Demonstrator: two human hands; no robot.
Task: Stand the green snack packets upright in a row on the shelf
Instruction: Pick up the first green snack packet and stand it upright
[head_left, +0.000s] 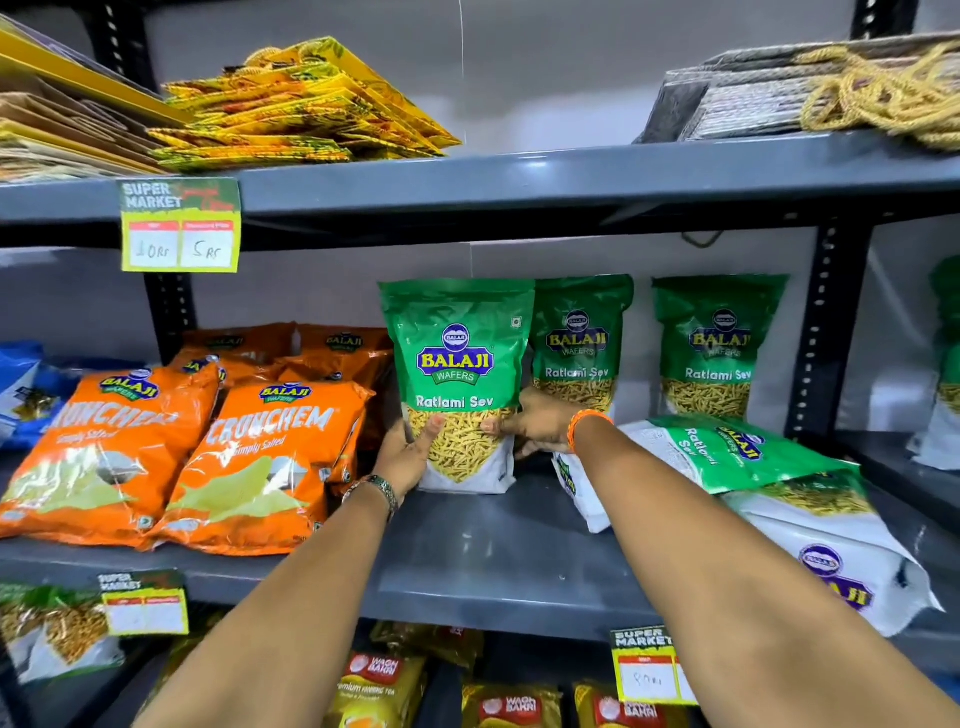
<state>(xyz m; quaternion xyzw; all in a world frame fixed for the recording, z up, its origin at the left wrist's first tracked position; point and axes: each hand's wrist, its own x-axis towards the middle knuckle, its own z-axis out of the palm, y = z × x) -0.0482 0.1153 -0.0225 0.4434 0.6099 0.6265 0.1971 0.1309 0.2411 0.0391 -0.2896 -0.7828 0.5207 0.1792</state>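
Observation:
A green Ratlami Sev packet (457, 364) stands upright on the grey middle shelf (493, 551), held at its lower corners by both hands. My left hand (408, 454) grips its lower left side and my right hand (535, 423) grips its lower right side. Two more green packets stand upright against the back wall to its right: a second packet (579, 338) and a third packet (717, 343). Other green packets lie flat in a pile (753, 467) on the right of the shelf, under my right forearm.
Orange Crunchem bags (260, 457) lean in rows on the left of the same shelf. A black upright post (826, 332) stands right of the third packet. Yellow folded bags (291, 104) lie on the shelf above. Tea packets (509, 706) fill the shelf below.

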